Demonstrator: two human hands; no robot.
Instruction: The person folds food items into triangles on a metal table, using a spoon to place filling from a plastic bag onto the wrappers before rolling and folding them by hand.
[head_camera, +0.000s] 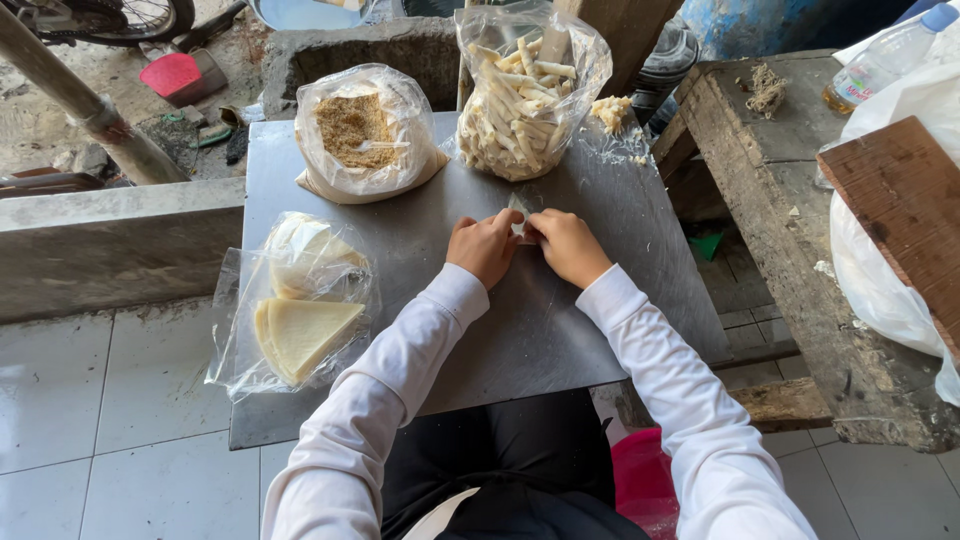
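On the grey metal table, the left hand and right hand meet over a small pale wrapper, pinched between their fingers, with a bag of rolled sticks, a bag of crumbs and a bag of triangular sheets around them.

You sat at a grey metal table in daylight. White floor tiles filled the lower left of the frame, a rough wooden bench stood at the right, and a concrete ledge ran along the left.
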